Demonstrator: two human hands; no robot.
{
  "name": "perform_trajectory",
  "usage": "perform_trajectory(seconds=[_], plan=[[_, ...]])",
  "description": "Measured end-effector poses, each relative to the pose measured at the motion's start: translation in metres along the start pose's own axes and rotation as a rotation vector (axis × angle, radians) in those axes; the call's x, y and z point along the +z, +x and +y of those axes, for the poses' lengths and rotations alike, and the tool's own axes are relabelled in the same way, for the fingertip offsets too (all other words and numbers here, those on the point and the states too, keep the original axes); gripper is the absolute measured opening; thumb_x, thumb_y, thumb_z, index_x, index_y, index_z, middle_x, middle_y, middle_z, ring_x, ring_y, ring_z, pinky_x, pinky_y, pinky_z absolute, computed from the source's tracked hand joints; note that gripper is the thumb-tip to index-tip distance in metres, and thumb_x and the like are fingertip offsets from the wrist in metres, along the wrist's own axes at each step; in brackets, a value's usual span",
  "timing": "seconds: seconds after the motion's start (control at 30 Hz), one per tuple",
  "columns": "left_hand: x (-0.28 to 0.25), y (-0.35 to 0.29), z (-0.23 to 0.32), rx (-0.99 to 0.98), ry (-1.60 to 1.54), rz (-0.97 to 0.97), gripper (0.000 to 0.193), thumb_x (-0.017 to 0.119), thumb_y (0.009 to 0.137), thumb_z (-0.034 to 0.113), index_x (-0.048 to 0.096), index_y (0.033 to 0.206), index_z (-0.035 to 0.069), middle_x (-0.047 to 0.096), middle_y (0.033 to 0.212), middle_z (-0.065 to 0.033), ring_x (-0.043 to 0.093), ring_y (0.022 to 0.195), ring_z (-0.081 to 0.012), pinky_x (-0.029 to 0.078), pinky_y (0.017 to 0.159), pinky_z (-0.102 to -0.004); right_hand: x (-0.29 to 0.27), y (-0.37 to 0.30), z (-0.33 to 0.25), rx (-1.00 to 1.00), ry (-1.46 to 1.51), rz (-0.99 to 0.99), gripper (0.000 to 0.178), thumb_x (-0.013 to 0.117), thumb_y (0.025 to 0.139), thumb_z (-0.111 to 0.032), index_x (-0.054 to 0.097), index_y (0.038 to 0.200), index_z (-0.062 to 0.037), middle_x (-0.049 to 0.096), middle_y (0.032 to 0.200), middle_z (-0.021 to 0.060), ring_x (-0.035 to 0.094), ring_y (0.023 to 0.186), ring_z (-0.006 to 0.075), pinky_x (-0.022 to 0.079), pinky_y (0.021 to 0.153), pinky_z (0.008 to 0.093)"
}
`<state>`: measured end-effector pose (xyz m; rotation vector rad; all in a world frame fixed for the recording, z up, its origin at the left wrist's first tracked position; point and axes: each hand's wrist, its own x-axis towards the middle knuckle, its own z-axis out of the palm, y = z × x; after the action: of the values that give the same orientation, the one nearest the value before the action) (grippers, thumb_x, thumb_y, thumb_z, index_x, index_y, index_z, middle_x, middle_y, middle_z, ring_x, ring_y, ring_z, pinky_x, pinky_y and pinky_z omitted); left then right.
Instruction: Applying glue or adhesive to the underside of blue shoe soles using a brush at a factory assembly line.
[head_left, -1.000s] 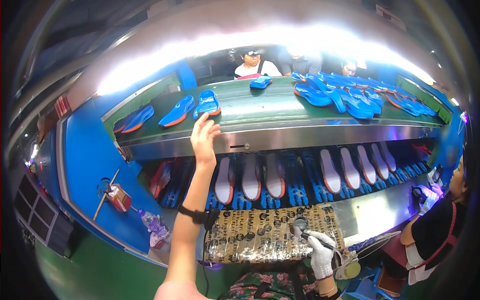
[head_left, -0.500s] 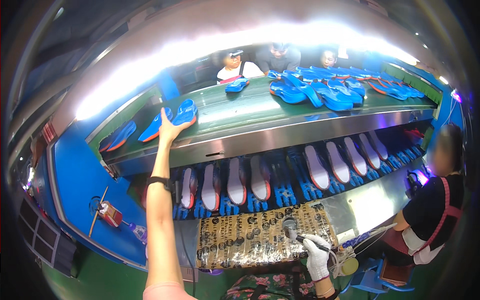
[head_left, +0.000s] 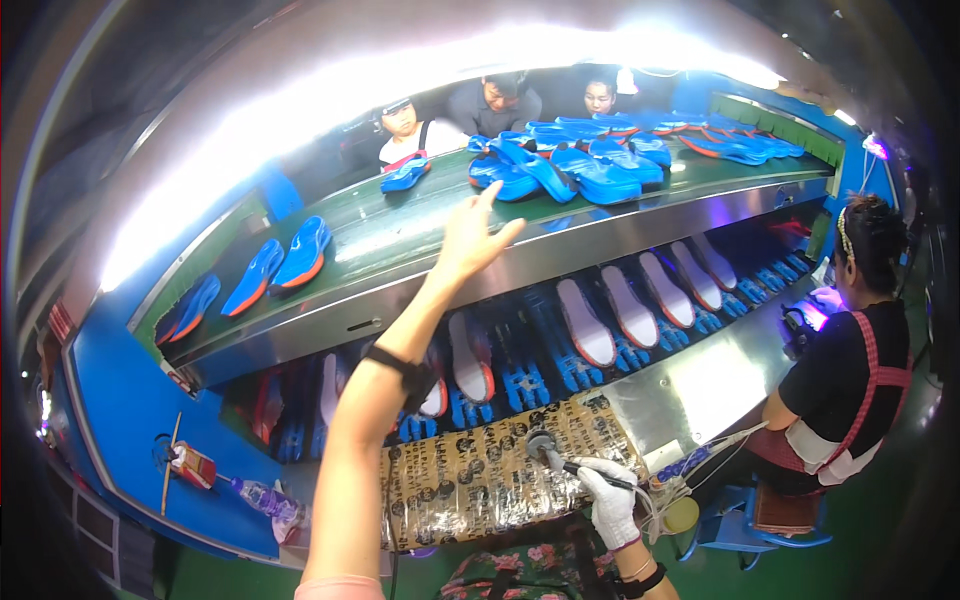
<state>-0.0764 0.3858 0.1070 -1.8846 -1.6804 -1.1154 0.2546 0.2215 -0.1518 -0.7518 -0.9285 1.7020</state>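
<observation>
- Reaching is observed: the left hand (head_left: 470, 235) is stretched out over the upper green belt (head_left: 400, 235), fingers spread and empty, nothing gripped. It is held just short of the heap of blue soles (head_left: 560, 165) at mid-belt; no contact with the heap can be confirmed.
- The right hand (head_left: 610, 500), gloved in white, is closed around a small handheld tool (head_left: 555, 458), whose round head is rested on the patterned mat (head_left: 480, 480) at the bench edge.
- A pair of blue soles with orange edges (head_left: 285, 262) is seen lying further left on the belt, well apart from the left hand; another pair is lying nearer the belt's left end.
- On the lower rack (head_left: 620, 320), white-faced soles are stood in a row on blue holders.
- Progress, as judged: no sole has been picked up yet; the grasp, the carry to the mat and the work with the tool are all judged to be left.
- Change from half a second earlier: the left hand was then laid on the orange-edged pair at the left; it is now lifted off and swung rightward toward the heap. The pair is left on the belt. The gloved hand's hold on the tool is unchanged.
- A seated person in a black top (head_left: 850, 370) is noted at the right.
</observation>
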Motion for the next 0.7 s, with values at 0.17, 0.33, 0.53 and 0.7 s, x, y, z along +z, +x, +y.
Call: perform_trajectory(seconds=[0.17,0.33,0.53,0.7], plan=[[0.055,0.064,-0.024,-0.421,0.264,-0.281,0.085,0.070,0.081,0.060,0.041,0.150,0.020,0.051,0.136,-0.0345,0.048,0.130,-0.0499,0.040,0.108,-0.0559,-0.010,-0.003,0.004,0.015,-0.006,0.004,0.018,0.072,0.083,0.006,0.074,0.101,0.0047,0.075,0.096,0.0103,0.069,0.085,0.0150,0.054,0.078,0.0248],[0.035,0.068,-0.059,-0.395,-0.036,0.026,0.052,0.081,0.080,0.042,0.057,0.116,0.013,0.069,0.106,-0.0251,0.065,0.106,-0.0407,0.051,0.091,-0.0494,-0.019,-0.008,0.003,0.029,0.015,0.027,0.018,0.072,0.083,0.006,0.075,0.101,0.0039,0.074,0.092,0.0086,0.067,0.077,0.0124,0.054,0.072,0.0229],[-0.072,0.026,-0.088,-0.491,-1.419,0.427,0.042,0.074,0.087,0.021,0.054,0.122,0.008,0.038,0.138,-0.0166,0.040,0.133,-0.0327,0.048,0.101,-0.0626,-0.012,-0.014,-0.008,-0.015,0.003,0.027,0.017,0.071,0.084,0.005,0.074,0.101,0.0041,0.074,0.092,0.0086,0.067,0.075,0.0111,0.053,0.068,0.0219],[-0.137,-0.060,-0.046,-0.601,-1.138,0.469,0.015,0.064,0.096,0.025,0.061,0.100,0.011,0.061,0.099,-0.0036,0.062,0.097,-0.0171,0.056,0.084,-0.0389,-0.017,-0.018,-0.011,0.014,0.033,0.056,0.018,0.071,0.085,0.004,0.074,0.102,0.0038,0.074,0.089,0.0076,0.066,0.072,0.0104,0.053,0.066,0.0219]])
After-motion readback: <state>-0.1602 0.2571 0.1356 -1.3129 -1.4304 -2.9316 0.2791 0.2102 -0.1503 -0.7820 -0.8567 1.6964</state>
